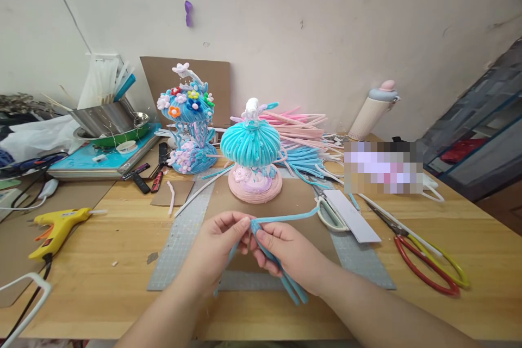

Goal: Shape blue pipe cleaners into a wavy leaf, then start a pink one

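Note:
Blue pipe cleaners run between my two hands above the cardboard sheet. My left hand pinches them at their joined upper end. Wrapped around the strands just to the right is my right hand. One strand stretches rightward from the pinch, and several others hang down below my right palm. Past my fingertips stands a turquoise pipe-cleaner jellyfish-like figure with a white top piece, on a round pink base.
A yellow glue gun lies at left. Red-and-yellow-handled scissors and white-handled scissors are at right. Behind are a flowered blue figure, pink pipe cleaners, a metal bowl and a bottle.

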`<action>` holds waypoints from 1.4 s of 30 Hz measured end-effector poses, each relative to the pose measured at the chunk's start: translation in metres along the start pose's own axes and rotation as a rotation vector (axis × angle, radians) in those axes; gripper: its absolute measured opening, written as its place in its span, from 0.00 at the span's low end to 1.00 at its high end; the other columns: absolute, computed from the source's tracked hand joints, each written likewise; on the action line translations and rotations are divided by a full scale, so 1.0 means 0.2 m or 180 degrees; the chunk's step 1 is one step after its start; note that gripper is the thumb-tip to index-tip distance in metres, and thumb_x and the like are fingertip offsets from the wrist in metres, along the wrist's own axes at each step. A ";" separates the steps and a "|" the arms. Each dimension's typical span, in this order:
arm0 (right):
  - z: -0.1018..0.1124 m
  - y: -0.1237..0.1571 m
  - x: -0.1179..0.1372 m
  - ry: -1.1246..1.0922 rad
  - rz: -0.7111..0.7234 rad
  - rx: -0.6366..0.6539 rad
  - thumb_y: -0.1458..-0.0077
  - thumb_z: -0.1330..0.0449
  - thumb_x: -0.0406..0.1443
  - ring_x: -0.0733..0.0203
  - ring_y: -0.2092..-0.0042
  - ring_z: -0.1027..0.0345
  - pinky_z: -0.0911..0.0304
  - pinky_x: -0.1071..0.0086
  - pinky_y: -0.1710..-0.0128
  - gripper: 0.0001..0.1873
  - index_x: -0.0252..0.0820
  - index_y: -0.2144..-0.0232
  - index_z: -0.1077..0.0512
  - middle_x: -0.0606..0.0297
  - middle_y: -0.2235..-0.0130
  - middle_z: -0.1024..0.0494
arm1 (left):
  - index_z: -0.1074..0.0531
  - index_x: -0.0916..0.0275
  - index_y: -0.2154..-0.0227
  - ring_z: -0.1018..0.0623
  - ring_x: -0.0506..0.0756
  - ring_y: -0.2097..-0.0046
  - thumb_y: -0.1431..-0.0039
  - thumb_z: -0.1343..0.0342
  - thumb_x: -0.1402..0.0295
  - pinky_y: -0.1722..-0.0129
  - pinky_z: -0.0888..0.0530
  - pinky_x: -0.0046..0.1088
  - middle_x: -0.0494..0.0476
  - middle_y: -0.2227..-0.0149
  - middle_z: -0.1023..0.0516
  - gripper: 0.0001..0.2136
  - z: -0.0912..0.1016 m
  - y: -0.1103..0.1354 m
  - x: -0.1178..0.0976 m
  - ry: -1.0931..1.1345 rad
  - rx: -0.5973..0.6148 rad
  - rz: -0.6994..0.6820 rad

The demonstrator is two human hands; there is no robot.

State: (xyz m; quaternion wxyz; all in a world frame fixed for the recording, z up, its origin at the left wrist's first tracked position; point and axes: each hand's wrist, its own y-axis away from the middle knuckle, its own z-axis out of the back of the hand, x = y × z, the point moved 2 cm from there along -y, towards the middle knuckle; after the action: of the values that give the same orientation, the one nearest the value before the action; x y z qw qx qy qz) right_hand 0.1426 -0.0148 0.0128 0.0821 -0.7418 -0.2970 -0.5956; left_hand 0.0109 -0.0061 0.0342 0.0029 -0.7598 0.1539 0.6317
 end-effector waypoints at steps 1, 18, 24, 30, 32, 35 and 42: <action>0.00 0.00 0.00 -0.0053 -0.0050 -0.0006 0.46 0.49 0.46 0.76 0.85 0.54 0.59 0.79 0.86 0.16 0.38 0.73 0.37 0.73 0.80 0.38 | 0.29 0.66 0.75 0.32 0.48 0.76 0.50 0.43 0.65 0.75 0.36 0.24 0.52 0.80 0.29 0.08 0.00 0.00 0.00 0.0071 0.0033 0.0028; -0.01 0.04 0.04 -0.0537 -0.0395 0.0371 0.48 0.45 0.44 0.78 0.85 0.61 0.68 0.78 0.86 0.15 0.37 0.75 0.36 0.75 0.82 0.41 | 0.31 0.63 0.72 0.29 0.49 0.74 0.51 0.41 0.66 0.73 0.35 0.24 0.53 0.78 0.26 0.07 0.03 0.03 0.00 0.0238 0.0513 0.0357; -0.01 0.05 0.05 -0.0820 -0.0312 0.0472 0.48 0.44 0.44 0.78 0.86 0.60 0.66 0.78 0.88 0.16 0.36 0.76 0.34 0.75 0.84 0.40 | 0.27 0.62 0.70 0.30 0.46 0.82 0.57 0.37 0.67 0.87 0.41 0.17 0.51 0.78 0.26 0.10 0.04 0.04 0.02 0.0258 0.0435 0.0139; -0.01 0.06 0.06 -0.0877 -0.0229 0.0519 0.48 0.44 0.43 0.78 0.87 0.58 0.64 0.79 0.89 0.15 0.36 0.76 0.34 0.75 0.85 0.40 | 0.26 0.64 0.75 0.30 0.45 0.85 0.57 0.37 0.66 0.91 0.40 0.17 0.50 0.76 0.28 0.07 0.02 0.03 0.02 0.0348 0.0384 0.0004; -0.02 0.06 0.06 -0.0875 -0.0222 0.0535 0.47 0.45 0.42 0.77 0.87 0.58 0.65 0.78 0.89 0.15 0.36 0.77 0.34 0.75 0.85 0.40 | 0.26 0.64 0.73 0.31 0.46 0.86 0.57 0.37 0.65 0.90 0.40 0.16 0.50 0.81 0.28 0.08 0.02 0.03 0.01 0.0273 0.0369 0.0006; -0.02 0.06 0.06 -0.0768 -0.0224 0.0431 0.48 0.45 0.43 0.77 0.87 0.59 0.65 0.79 0.88 0.15 0.37 0.77 0.35 0.75 0.85 0.41 | 0.28 0.64 0.73 0.32 0.46 0.86 0.56 0.38 0.64 0.89 0.40 0.16 0.49 0.85 0.29 0.09 0.01 0.02 0.01 0.0023 0.0280 -0.0007; 0.03 0.04 0.09 -0.0699 -0.0091 -0.0059 0.50 0.42 0.41 0.78 0.85 0.57 0.65 0.80 0.87 0.11 0.38 0.73 0.36 0.74 0.80 0.38 | 0.30 0.63 0.74 0.37 0.43 0.87 0.54 0.40 0.63 0.90 0.42 0.17 0.46 0.83 0.31 0.09 -0.03 -0.02 -0.01 0.0050 0.0109 0.0144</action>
State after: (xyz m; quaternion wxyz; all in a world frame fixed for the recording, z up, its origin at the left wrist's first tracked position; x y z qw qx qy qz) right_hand 0.1552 -0.0126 0.0300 0.0337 -0.7990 -0.3093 -0.5145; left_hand 0.0179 -0.0037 0.0370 0.0004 -0.7608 0.1818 0.6230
